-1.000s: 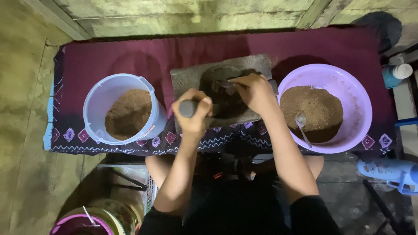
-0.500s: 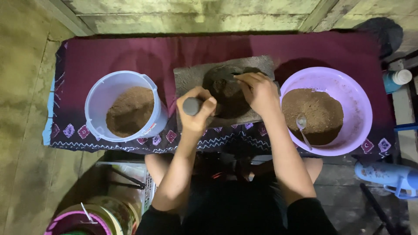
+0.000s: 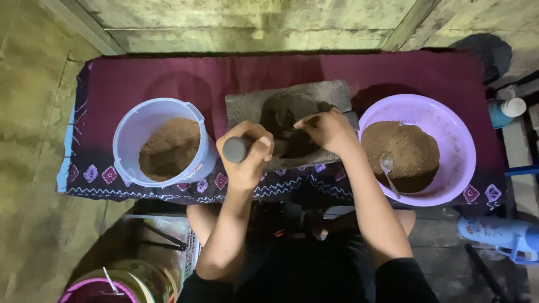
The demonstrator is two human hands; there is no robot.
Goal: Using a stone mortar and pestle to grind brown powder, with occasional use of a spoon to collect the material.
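A grey stone grinding slab (image 3: 247,105) lies on a maroon cloth (image 3: 224,73), with dark paste (image 3: 283,115) on its middle. My left hand (image 3: 247,154) grips the left end of a grey stone roller (image 3: 236,148) at the slab's near edge. My right hand (image 3: 325,130) holds the roller's right end, its fingers touching the paste. Most of the roller is hidden under my hands.
A white bucket (image 3: 132,132) of brown powder stands left of the slab. A lilac basin (image 3: 449,129) of brown powder with a metal spoon (image 3: 387,171) stands right. A bottle (image 3: 505,111) is at the far right, a blue object (image 3: 499,233) at lower right, a pot (image 3: 112,283) at lower left.
Both hands and the roller have drawn back toward me, from the slab's middle to its near edge. The paste on the slab now shows more.
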